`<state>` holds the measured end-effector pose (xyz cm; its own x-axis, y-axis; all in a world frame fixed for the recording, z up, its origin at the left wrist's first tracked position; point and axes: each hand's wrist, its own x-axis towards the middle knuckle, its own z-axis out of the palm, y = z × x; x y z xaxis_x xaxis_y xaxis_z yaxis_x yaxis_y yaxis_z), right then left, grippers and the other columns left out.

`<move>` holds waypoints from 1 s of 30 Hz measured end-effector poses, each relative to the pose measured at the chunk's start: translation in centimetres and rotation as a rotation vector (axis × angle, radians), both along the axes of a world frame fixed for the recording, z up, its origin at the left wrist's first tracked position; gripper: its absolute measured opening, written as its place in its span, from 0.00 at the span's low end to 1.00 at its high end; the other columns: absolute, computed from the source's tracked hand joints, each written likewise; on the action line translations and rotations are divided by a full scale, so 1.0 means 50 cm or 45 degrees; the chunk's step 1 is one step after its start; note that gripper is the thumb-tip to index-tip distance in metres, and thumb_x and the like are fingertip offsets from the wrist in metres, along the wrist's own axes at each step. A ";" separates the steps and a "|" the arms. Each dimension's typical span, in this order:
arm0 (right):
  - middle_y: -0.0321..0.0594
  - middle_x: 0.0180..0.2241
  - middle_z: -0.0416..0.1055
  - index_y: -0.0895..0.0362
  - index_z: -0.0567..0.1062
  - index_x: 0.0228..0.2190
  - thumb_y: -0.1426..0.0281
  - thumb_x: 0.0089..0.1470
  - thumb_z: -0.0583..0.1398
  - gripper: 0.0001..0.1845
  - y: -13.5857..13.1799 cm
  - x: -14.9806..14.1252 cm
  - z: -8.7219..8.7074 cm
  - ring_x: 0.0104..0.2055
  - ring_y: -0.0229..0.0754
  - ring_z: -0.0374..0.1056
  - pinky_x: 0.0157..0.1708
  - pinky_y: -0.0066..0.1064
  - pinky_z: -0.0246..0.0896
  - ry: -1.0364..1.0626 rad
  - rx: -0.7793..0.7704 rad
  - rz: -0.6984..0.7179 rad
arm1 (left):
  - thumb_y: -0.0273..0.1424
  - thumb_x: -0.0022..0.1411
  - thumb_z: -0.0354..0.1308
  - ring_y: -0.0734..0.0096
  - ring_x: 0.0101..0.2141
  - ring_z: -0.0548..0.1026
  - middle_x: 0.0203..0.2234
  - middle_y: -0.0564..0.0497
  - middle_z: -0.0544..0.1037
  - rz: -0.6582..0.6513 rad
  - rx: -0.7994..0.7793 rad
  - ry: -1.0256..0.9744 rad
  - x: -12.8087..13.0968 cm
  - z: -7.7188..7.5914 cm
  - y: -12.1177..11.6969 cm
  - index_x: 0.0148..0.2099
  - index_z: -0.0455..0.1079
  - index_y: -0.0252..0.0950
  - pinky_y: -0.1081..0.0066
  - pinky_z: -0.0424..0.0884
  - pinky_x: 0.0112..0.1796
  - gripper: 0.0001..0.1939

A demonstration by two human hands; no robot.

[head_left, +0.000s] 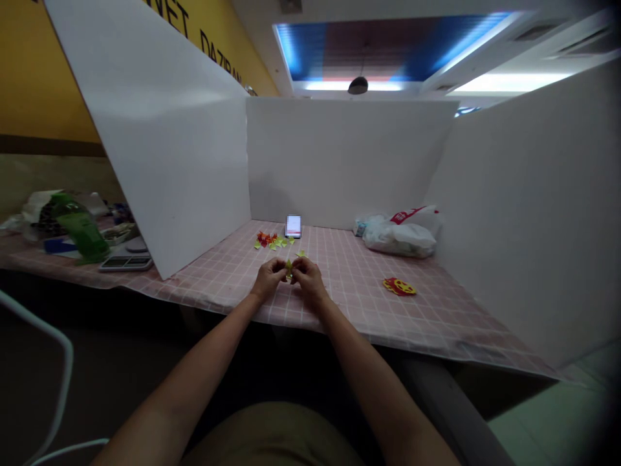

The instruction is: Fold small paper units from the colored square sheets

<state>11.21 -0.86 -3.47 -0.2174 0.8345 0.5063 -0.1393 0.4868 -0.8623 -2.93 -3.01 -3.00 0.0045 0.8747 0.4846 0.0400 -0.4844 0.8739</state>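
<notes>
Close together above the front part of the table, my left hand (270, 278) and my right hand (308, 277) pinch a small yellow-green leaf-shaped piece (289, 266) between them. Its exact kind is too small to make out. Just beyond my right hand lies another yellow-green piece (301, 254). Farther back and to the left is a loose group of yellow-green pieces (279, 243) beside a pile of red-orange pieces (266, 239). Off to the right of my hands rest several red and yellow cut-out shapes (400, 286), overlapping in a flat stack.
A lit phone (294, 225) stands near the back panel. White plastic bags (400, 233) sit at the back right. White panels (339, 162) enclose the pink checked tabletop (349, 304) on three sides. Outside the left panel are a green bottle (80, 226) and a scale (127, 260).
</notes>
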 end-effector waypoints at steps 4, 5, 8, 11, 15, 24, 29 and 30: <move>0.31 0.24 0.68 0.55 0.70 0.28 0.69 0.46 0.60 0.04 0.006 0.001 -0.006 0.22 0.35 0.66 0.23 0.27 0.62 0.034 -0.025 0.019 | 0.31 0.51 0.63 0.75 0.23 0.73 0.23 0.55 0.73 -0.009 -0.024 -0.046 -0.001 -0.001 0.004 0.31 0.71 0.34 0.73 0.70 0.27 0.06; 0.31 0.23 0.68 0.55 0.70 0.28 0.69 0.46 0.60 0.04 0.007 0.001 -0.008 0.22 0.35 0.66 0.23 0.27 0.62 0.039 -0.030 0.021 | 0.31 0.51 0.63 0.75 0.23 0.73 0.23 0.55 0.73 -0.011 -0.032 -0.055 -0.001 -0.002 0.005 0.31 0.71 0.34 0.73 0.70 0.27 0.06; 0.31 0.23 0.68 0.55 0.71 0.27 0.70 0.45 0.59 0.03 0.010 0.000 -0.011 0.22 0.35 0.66 0.23 0.26 0.63 0.048 -0.046 0.031 | 0.30 0.50 0.62 0.75 0.22 0.73 0.21 0.56 0.73 -0.016 -0.050 -0.074 -0.001 -0.001 0.004 0.29 0.70 0.34 0.73 0.70 0.26 0.05; 0.32 0.23 0.68 0.55 0.71 0.27 0.70 0.44 0.59 0.03 0.011 0.001 -0.012 0.22 0.35 0.66 0.24 0.27 0.64 0.054 -0.061 0.037 | 0.28 0.50 0.61 0.75 0.22 0.73 0.22 0.56 0.73 -0.022 -0.055 -0.081 -0.001 0.001 0.002 0.30 0.70 0.34 0.73 0.71 0.28 0.03; 0.32 0.23 0.68 0.55 0.71 0.26 0.70 0.44 0.58 0.03 0.009 0.001 -0.009 0.23 0.35 0.67 0.25 0.27 0.65 0.053 -0.075 0.027 | 0.27 0.51 0.59 0.74 0.23 0.74 0.23 0.55 0.74 -0.038 -0.062 -0.083 -0.001 0.005 -0.002 0.31 0.70 0.34 0.71 0.72 0.29 0.03; 0.32 0.23 0.68 0.55 0.72 0.25 0.70 0.43 0.59 0.03 0.004 0.003 -0.002 0.23 0.35 0.66 0.26 0.28 0.64 0.061 -0.075 0.048 | 0.27 0.50 0.60 0.74 0.23 0.75 0.23 0.56 0.73 -0.046 -0.070 -0.113 -0.002 0.004 -0.002 0.32 0.68 0.34 0.71 0.73 0.29 0.05; 0.32 0.23 0.68 0.55 0.71 0.24 0.71 0.41 0.58 0.03 0.005 0.002 -0.002 0.23 0.35 0.67 0.26 0.28 0.65 0.056 -0.085 0.046 | 0.26 0.50 0.57 0.74 0.23 0.74 0.22 0.56 0.73 -0.035 -0.074 -0.107 -0.003 0.004 -0.003 0.31 0.69 0.34 0.70 0.73 0.30 0.03; 0.32 0.23 0.68 0.55 0.71 0.24 0.71 0.41 0.57 0.03 0.005 0.003 -0.003 0.23 0.36 0.67 0.26 0.28 0.65 0.052 -0.085 0.040 | 0.26 0.50 0.57 0.74 0.23 0.74 0.22 0.56 0.73 -0.032 -0.075 -0.106 -0.003 0.005 -0.004 0.31 0.70 0.34 0.70 0.73 0.30 0.03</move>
<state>11.34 -0.60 -3.62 -0.2247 0.8599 0.4584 -0.1893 0.4229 -0.8862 -3.09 -3.20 -2.74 -0.0112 0.9020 0.4316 -0.0456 -0.4317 0.9009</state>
